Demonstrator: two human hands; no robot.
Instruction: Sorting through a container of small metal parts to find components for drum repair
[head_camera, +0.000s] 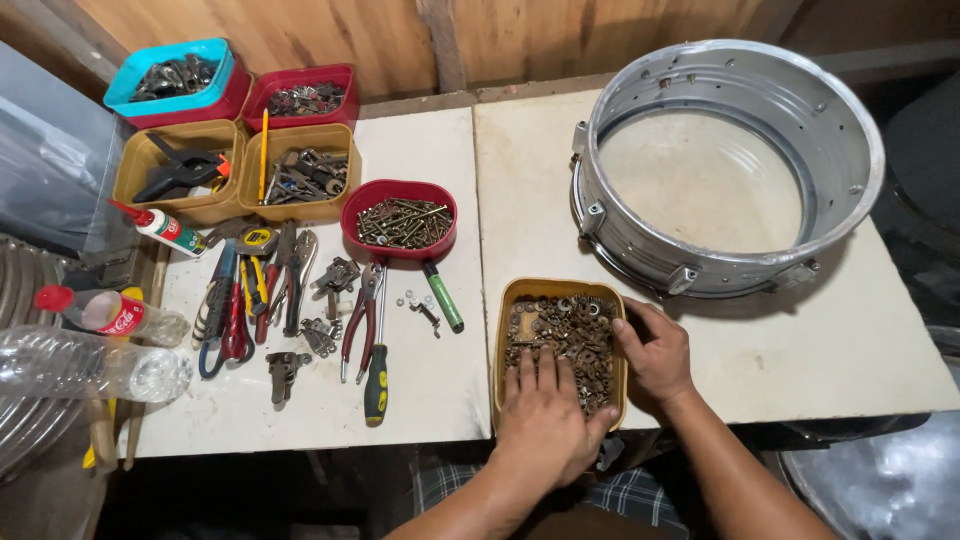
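My left hand (545, 415) lies flat in the washers (572, 335), nothing grasped; right hand (655, 355) steadies the tub (507, 300) (none yet picked out).

We are looking at a small repair workshop, rough and home-made. The tabletop (420, 160) is a pair of worn, stained white slabs set against a plank wall (330, 30). On it we see hand tools laid out loose: pliers (362, 318), a screwdriver (377, 380) and a tape measure (258, 240). Plastic tubs sort the hardware: a red tub of screws (400, 192), a yellow tub of rusty washers and nuts (512, 300), others with brackets and clamps. A bare metal drum shell (640, 235) lies stripped of its heads, and a glue tube (160, 228) sits by the tubs.
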